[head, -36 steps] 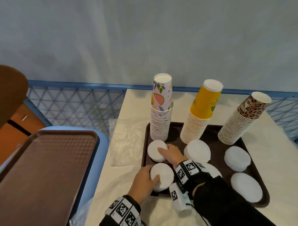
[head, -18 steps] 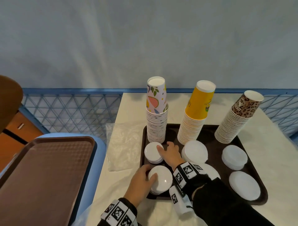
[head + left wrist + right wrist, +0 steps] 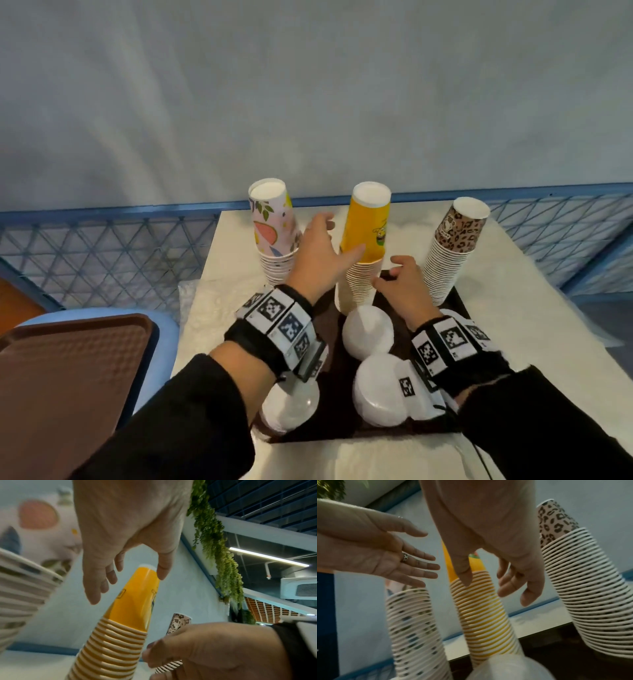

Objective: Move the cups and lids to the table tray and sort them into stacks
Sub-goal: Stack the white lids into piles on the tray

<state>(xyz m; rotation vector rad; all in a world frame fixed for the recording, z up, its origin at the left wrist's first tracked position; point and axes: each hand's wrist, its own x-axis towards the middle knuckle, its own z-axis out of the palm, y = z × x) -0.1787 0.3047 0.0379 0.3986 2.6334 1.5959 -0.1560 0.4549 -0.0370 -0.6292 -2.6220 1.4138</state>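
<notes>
Three upside-down cup stacks stand at the back of the dark tray (image 3: 337, 373): floral (image 3: 274, 236), yellow (image 3: 366, 236) and leopard-print (image 3: 455, 246). White lid stacks (image 3: 368, 330) lie in front, others partly hidden under my wrists. My left hand (image 3: 339, 238) is open between the floral and yellow stacks, thumb at the yellow cup. In the left wrist view its fingers (image 3: 96, 588) are spread above the yellow stack (image 3: 123, 628). My right hand (image 3: 388, 272) is open at the yellow stack's lower right. In the right wrist view the thumb (image 3: 464, 574) lies on the yellow stack (image 3: 481, 615).
An empty brown tray (image 3: 68, 377) rests on a blue surface at the left. A clear plastic bag (image 3: 212, 308) lies on the white table beside the dark tray. A blue mesh fence (image 3: 102, 253) runs behind the table, under a grey wall.
Both hands have left the front lid stacks and moved up and back to the yellow cup stack, one on each side. The view has tilted upward.
</notes>
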